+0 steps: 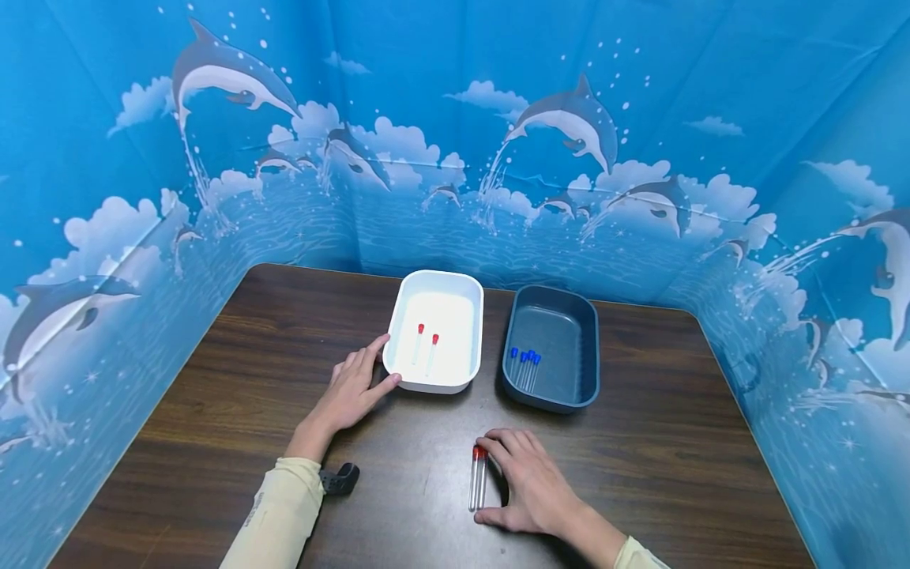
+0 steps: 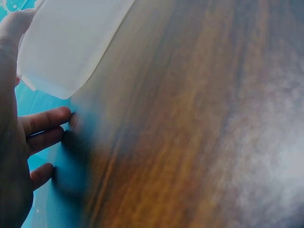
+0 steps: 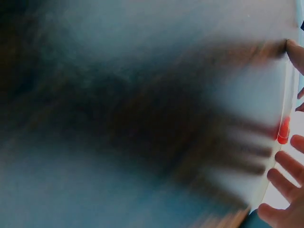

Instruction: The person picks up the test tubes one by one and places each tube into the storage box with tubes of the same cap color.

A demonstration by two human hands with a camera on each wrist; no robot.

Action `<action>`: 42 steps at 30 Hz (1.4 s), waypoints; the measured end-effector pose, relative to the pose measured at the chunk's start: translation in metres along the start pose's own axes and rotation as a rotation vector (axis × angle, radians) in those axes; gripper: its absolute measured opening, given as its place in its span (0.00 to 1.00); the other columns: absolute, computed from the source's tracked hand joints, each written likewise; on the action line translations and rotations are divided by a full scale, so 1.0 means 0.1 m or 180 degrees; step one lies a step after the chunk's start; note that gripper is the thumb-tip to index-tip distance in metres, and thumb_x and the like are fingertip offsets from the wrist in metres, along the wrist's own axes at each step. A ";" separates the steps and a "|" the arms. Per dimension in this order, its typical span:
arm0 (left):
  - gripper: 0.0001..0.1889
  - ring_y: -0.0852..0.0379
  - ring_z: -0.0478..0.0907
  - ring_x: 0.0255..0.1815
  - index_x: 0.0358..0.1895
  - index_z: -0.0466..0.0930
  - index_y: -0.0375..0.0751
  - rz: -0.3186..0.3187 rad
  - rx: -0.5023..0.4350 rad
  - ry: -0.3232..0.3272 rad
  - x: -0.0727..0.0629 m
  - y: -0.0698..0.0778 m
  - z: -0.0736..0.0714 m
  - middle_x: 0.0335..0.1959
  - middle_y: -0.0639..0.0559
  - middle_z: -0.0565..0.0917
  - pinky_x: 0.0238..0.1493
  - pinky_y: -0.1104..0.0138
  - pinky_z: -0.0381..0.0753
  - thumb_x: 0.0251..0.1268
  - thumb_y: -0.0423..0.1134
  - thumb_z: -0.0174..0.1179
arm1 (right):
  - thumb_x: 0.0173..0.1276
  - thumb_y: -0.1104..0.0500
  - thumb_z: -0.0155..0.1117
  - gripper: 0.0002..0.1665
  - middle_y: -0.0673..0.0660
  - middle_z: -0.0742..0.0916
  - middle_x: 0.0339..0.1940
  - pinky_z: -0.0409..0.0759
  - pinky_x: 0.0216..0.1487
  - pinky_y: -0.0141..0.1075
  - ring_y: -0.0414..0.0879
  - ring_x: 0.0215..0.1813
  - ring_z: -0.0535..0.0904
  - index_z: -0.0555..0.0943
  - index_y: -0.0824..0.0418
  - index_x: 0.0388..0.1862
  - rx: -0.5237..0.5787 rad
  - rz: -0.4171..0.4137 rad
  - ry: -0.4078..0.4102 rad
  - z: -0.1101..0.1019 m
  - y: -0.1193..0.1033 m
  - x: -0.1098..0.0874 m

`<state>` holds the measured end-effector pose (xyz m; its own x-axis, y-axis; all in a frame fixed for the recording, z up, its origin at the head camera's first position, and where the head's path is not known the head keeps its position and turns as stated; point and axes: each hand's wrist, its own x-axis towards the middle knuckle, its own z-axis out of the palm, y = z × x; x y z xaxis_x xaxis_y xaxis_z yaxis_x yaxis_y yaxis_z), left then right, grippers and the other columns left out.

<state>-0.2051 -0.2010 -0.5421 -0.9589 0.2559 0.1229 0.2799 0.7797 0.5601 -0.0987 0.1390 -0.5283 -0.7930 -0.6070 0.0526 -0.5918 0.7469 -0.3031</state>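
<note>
My left hand [image 1: 350, 393] touches the near-left side of a white plastic tub [image 1: 434, 387] with its fingers spread. Inside that tub lie two clear test tubes with red caps [image 1: 435, 338]. In the left wrist view the fingers [image 2: 45, 121] stretch out beside the tub's wall. On the table, clear test tubes with red caps [image 1: 479, 478] lie side by side. My right hand [image 1: 529, 488] spans them, fingers near the caps and thumb near the rounded ends. The right wrist view shows the red cap [image 3: 283, 131] slightly apart from the spread fingers [image 3: 287, 164].
A dark blue-grey tub [image 1: 586, 348] stands right of the white one, holding several tubes with blue caps [image 1: 530, 356] at its left side. Both tubs sit towards the back of a brown wooden table [image 1: 661, 442]. A dolphin-print curtain [image 1: 441, 197] encloses the table.
</note>
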 end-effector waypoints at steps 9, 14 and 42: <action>0.40 0.48 0.64 0.62 0.79 0.42 0.63 -0.0009 -0.0015 -0.0002 0.01 0.00 0.01 0.69 0.47 0.67 0.56 0.47 0.57 0.69 0.68 0.46 | 0.47 0.25 0.70 0.54 0.47 0.76 0.60 0.56 0.70 0.56 0.44 0.61 0.70 0.70 0.49 0.69 0.0081 -0.0064 -0.0058 0.01 -0.01 0.01; 0.40 0.47 0.64 0.63 0.79 0.42 0.63 -0.0038 -0.0014 -0.0016 0.01 -0.01 0.01 0.71 0.47 0.66 0.58 0.46 0.57 0.69 0.68 0.47 | 0.48 0.26 0.70 0.52 0.47 0.76 0.58 0.56 0.70 0.55 0.44 0.60 0.70 0.71 0.48 0.69 0.0067 -0.0097 -0.0063 0.00 -0.01 0.00; 0.41 0.48 0.64 0.62 0.79 0.43 0.61 -0.0019 -0.0007 0.0002 0.01 0.00 0.01 0.70 0.47 0.66 0.57 0.47 0.57 0.68 0.69 0.46 | 0.49 0.31 0.72 0.48 0.47 0.77 0.56 0.71 0.59 0.48 0.45 0.57 0.72 0.72 0.47 0.67 -0.0019 -0.0199 0.0503 -0.46 -0.03 0.29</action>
<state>-0.2056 -0.2004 -0.5423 -0.9605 0.2509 0.1201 0.2741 0.7799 0.5627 -0.1267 0.1311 -0.4825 -0.7671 -0.6026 0.2202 -0.6413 0.7108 -0.2889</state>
